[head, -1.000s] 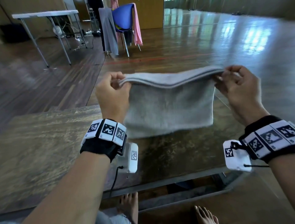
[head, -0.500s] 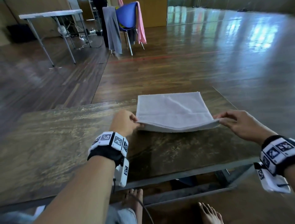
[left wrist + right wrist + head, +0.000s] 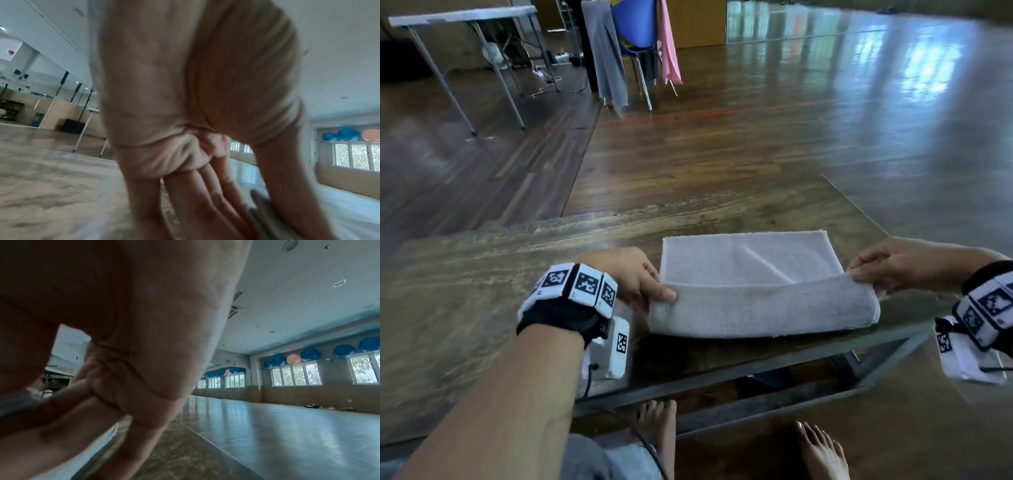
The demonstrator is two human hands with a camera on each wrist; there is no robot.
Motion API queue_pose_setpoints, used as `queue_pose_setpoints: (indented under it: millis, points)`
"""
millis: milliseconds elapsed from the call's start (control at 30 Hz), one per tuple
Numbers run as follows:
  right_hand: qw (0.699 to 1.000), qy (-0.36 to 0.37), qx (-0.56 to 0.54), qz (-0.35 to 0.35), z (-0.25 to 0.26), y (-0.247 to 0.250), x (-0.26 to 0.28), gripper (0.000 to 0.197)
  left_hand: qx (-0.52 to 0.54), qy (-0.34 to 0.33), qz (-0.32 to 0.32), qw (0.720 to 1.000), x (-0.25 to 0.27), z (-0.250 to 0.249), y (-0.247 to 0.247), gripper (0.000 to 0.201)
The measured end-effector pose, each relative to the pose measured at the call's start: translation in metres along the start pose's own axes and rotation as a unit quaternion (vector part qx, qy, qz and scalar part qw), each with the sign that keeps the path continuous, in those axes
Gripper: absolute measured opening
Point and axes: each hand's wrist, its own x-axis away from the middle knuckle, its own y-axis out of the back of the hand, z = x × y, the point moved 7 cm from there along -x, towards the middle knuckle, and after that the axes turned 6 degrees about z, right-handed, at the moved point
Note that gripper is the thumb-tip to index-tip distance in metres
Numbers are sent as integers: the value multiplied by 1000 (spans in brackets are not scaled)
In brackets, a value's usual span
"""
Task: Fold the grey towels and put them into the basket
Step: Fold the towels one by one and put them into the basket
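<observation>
Wooden table (image 3: 482,308) carried the grey towel (image 3: 750,263) near its right end, lying flat, near edge lifted and rolled toward the far edge. Left hand (image 3: 626,274) pinched that edge's left corner; right hand (image 3: 900,263) pinched its right corner.

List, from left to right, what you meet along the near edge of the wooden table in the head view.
left hand → grey towel, its near edge being folded over → right hand

No readable text anywhere; the wristbands (image 3: 580,284) carry only black-and-white square marker patterns.
</observation>
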Motion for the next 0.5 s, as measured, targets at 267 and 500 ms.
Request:
queue_pose_setpoints:
  millis: [267, 500]
  points:
    - [936, 68, 120, -325, 27, 35, -32, 10, -4, -85, -367, 926, -13, -25, 38, 21]
    - [910, 39, 161, -380, 28, 43, -63, 10, -7, -90, -437, 895, -41, -22, 45, 17]
